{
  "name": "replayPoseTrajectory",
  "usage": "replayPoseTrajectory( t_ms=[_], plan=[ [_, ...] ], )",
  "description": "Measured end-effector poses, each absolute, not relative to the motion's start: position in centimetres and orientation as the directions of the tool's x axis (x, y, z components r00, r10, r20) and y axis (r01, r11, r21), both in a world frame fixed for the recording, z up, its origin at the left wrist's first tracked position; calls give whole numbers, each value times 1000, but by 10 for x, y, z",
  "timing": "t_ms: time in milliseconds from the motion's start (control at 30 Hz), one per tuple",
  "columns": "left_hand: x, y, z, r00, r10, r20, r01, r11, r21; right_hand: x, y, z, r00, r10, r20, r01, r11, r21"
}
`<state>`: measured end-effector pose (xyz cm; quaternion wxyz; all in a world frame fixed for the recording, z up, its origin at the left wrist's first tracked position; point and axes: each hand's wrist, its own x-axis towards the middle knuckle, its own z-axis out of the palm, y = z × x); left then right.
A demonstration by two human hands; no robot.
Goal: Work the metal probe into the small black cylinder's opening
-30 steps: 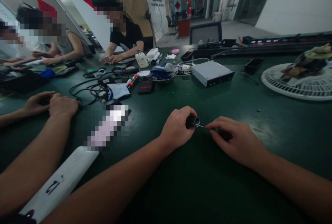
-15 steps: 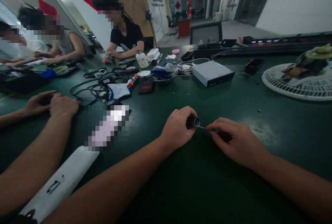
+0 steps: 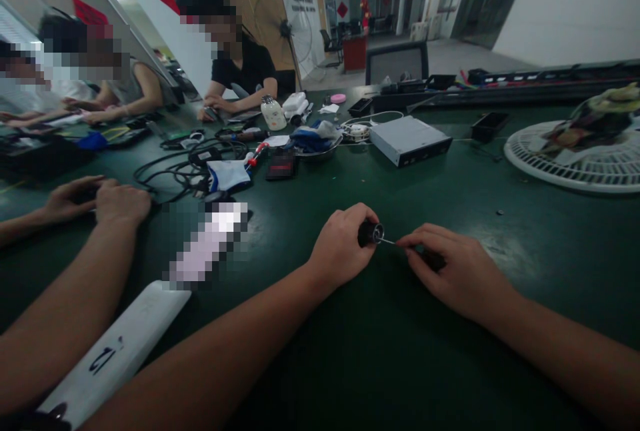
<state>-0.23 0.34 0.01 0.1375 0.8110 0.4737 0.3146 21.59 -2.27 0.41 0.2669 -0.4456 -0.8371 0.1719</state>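
Note:
My left hand (image 3: pixel 343 249) pinches a small black cylinder (image 3: pixel 369 234) with a shiny metal rim at its right end. My right hand (image 3: pixel 457 271) holds a thin metal wire (image 3: pixel 388 241) between its fingertips, and the wire's tip reaches the cylinder's open end. A dark item (image 3: pixel 434 260) shows under my right fingers, partly hidden by them. Both hands rest low over the dark green work table (image 3: pixel 400 364).
A co-worker's two hands (image 3: pixel 123 204) rest on the table to my left, beside a long white box (image 3: pixel 115 351). Farther off lie black cables (image 3: pixel 170 172), a grey metal box (image 3: pixel 410 141) and a white round fan guard (image 3: pixel 565 164). Other people sit along the table.
My hands and the cylinder have barely moved. The wire stays at the cylinder's end, and the view has shifted only slightly.

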Motion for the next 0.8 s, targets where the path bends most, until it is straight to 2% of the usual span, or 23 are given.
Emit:
replayPoseTrajectory(
  t_ms=[133, 333, 533, 700, 800],
  plan=[
    [-2, 4, 0, 371, 851, 371, 674, -522, 523, 216, -22, 4, -388, 864, 320, 691, 503, -519],
    [-2, 3, 0, 360, 851, 383, 689, -519, 507, 217, -23, 3, -491, 812, 316, 606, 579, -546],
    [-2, 3, 0, 367, 847, 384, 682, -526, 509, 216, -22, 2, -391, 857, 336, 681, 515, -521],
    [-2, 3, 0, 370, 845, 386, 682, -529, 505, 216, -22, 2, -480, 809, 338, 604, 584, -542],
    [-2, 3, 0, 341, 853, 395, 685, -514, 517, 217, -23, 2, -470, 821, 323, 634, 569, -523]
  ],
)
